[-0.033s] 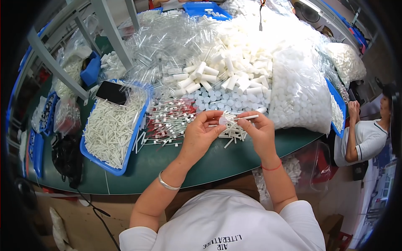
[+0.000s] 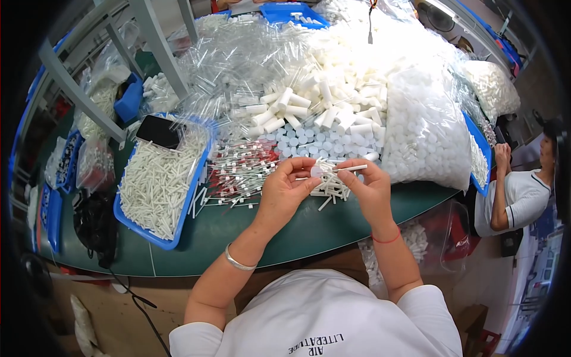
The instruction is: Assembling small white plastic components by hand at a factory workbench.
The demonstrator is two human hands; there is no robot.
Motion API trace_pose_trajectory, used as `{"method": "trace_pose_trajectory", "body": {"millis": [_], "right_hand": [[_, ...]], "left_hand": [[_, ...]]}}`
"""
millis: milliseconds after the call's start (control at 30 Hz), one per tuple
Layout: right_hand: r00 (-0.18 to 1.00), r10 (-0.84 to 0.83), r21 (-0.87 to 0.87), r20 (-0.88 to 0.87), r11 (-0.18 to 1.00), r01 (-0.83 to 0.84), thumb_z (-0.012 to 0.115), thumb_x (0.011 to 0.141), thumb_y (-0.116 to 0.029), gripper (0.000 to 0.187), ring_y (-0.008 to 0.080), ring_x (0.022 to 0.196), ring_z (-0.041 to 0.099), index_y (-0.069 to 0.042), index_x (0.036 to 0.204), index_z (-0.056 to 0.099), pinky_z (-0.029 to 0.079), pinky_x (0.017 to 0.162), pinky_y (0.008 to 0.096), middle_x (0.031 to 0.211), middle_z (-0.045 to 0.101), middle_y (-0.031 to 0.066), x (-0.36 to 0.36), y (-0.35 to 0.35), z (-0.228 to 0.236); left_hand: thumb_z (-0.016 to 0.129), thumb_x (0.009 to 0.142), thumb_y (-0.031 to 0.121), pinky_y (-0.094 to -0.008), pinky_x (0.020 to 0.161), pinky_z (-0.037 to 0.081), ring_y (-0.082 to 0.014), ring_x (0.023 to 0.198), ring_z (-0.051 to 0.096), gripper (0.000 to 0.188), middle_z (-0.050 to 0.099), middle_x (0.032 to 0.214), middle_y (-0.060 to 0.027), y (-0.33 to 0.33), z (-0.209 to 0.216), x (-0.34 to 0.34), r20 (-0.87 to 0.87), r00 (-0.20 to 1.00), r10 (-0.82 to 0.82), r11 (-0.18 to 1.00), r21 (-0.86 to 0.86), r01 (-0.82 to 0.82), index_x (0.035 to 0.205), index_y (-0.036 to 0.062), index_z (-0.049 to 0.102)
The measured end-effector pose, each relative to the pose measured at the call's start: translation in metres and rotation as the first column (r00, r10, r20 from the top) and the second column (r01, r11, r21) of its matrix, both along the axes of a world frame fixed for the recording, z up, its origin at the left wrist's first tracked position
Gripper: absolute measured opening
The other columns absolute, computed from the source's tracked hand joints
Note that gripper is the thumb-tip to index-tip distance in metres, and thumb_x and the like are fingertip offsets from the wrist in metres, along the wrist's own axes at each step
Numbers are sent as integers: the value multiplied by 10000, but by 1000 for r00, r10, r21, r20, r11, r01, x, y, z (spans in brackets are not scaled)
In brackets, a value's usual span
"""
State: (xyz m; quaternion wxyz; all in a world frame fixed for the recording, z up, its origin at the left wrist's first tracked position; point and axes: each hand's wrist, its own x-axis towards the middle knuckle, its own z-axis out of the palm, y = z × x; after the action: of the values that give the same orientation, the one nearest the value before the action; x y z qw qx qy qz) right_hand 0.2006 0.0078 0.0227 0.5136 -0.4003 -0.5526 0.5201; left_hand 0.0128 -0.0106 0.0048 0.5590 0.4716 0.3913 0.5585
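My left hand (image 2: pixel 288 187) pinches a small round translucent white cap (image 2: pixel 316 171) between thumb and fingers. Close beside it, my right hand (image 2: pixel 367 181) grips a thin white stick (image 2: pixel 357 168) that points out to the right. Under and between the hands lies a small heap of thin white sticks (image 2: pixel 333 189). Just beyond my fingers spread many loose round caps (image 2: pixel 315 140). Left of my left hand is a pile of thin rods with white ends (image 2: pixel 238 169), partly on something red.
A blue tray of short white sticks (image 2: pixel 157 190) stands at the left, a black phone (image 2: pixel 157 131) on its far end. Beyond the caps lie white cylinders (image 2: pixel 285 107) and clear tubes (image 2: pixel 220 65). A bulging bag of caps (image 2: pixel 428 137) sits right; a co-worker (image 2: pixel 517 199) is farther right.
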Motion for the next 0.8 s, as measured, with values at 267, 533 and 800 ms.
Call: {"method": "trace_pose_trajectory", "body": {"millis": [267,533,800], "right_hand": [[943,-25,289,333,954,-76,692,851,-39,120,111,897,585,14,959,687,473,837,261,965,667,59,4,0,-8],[995,57,17,82,998,-58,682,847,9,132,104,856,601,37,975,666,483,765,232,950,662,58,-7,-6,-16],[986,57,-164,-156,983,-83,690,854,-44,142,108,795,626,42,967,682,487,719,225,908,690,73,-14,-4,-23]], "left_hand": [[701,856,46,-217,765,534,-98,844,637,262,666,946,-66,0,-4,-2,111,987,-117,987,-98,128,1095,-31,625],[702,852,47,-240,765,541,-123,811,652,257,681,944,-85,-1,-14,1,222,974,-34,977,-199,79,1085,-40,637],[741,807,31,-242,740,541,-112,813,641,232,674,941,-58,-4,-15,11,112,992,53,996,-79,-44,1020,-24,669]]}}
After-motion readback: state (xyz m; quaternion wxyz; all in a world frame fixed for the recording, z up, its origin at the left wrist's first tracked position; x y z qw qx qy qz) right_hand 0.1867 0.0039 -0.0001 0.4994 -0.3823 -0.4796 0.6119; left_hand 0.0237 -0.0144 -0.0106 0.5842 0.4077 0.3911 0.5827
